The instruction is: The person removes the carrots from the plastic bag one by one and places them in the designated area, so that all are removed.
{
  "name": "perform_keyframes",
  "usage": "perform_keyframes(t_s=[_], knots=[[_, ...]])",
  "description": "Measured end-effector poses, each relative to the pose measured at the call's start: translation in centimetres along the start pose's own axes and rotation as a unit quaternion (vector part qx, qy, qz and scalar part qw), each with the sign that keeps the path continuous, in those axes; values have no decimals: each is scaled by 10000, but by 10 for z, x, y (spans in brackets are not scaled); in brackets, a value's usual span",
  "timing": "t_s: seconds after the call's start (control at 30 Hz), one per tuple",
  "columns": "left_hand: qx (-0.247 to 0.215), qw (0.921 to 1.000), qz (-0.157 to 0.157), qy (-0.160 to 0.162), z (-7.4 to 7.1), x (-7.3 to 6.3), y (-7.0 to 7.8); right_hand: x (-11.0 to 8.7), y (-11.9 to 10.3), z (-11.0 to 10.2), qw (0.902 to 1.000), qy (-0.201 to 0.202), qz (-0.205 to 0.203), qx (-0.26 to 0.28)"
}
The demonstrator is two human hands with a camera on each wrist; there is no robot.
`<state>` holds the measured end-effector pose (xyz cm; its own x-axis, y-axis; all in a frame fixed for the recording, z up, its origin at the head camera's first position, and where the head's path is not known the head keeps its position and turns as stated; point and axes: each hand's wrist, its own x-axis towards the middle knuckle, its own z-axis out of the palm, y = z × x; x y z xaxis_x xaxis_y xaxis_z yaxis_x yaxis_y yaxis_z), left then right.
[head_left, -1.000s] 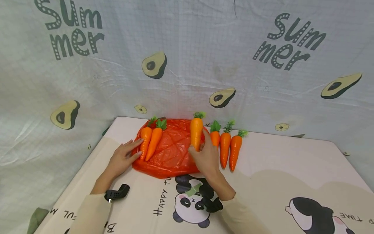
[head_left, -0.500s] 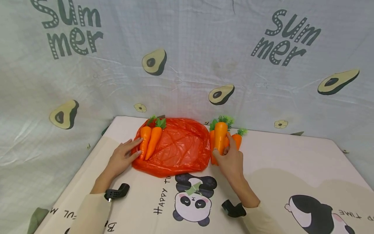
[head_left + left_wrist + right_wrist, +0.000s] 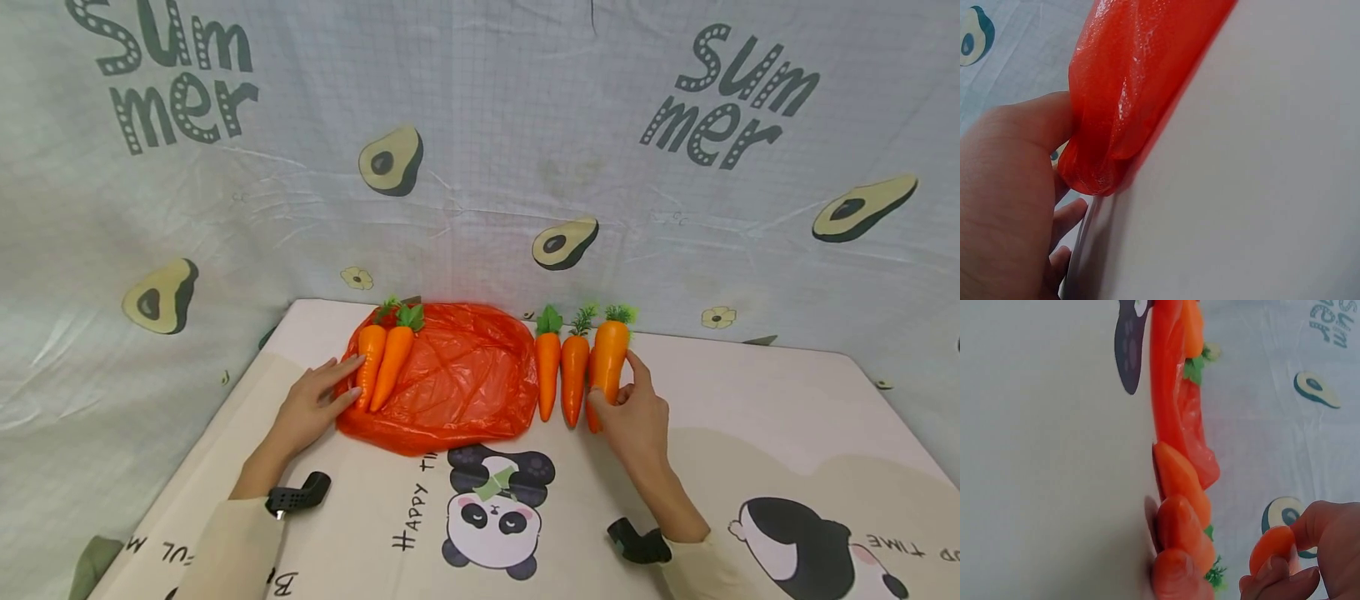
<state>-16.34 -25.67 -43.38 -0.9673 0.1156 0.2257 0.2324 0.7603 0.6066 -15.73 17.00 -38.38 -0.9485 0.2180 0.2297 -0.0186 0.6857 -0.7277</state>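
Observation:
My right hand (image 3: 637, 417) grips a plastic-looking carrot (image 3: 609, 346) near its lower end, leafy top pointing away. The held carrot (image 3: 1271, 545) hangs above the table in the right wrist view, over the rightmost carrot (image 3: 594, 423) of a row of three, largely hiding it in the head view. Beside that lie a middle carrot (image 3: 574, 375) and a left carrot (image 3: 547, 375). Two more carrots (image 3: 393, 367) lie on a flattened red plastic bag (image 3: 465, 375). With straight fingers, my left hand (image 3: 306, 408) rests at the bag's left edge, thumb against the red plastic in the left wrist view.
The pale table (image 3: 750, 400) carries printed pandas (image 3: 495, 525) and lettering. Behind it hangs a printed cloth (image 3: 465, 167), close to the table's back edge. A black wrist camera (image 3: 300, 493) sits on each forearm.
Carrying its carrot, my right hand has moved right, from over the bag's right side, past the row, to above the rightmost carrot. My left hand has stayed at the bag.

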Motion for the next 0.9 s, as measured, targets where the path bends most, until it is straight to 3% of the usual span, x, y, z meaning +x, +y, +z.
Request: perform_keyframes(t_s=[0.9], knots=[[-47,10000,-26,-34,-1,0,0,10,36,-9,9974,-368,451,-415]])
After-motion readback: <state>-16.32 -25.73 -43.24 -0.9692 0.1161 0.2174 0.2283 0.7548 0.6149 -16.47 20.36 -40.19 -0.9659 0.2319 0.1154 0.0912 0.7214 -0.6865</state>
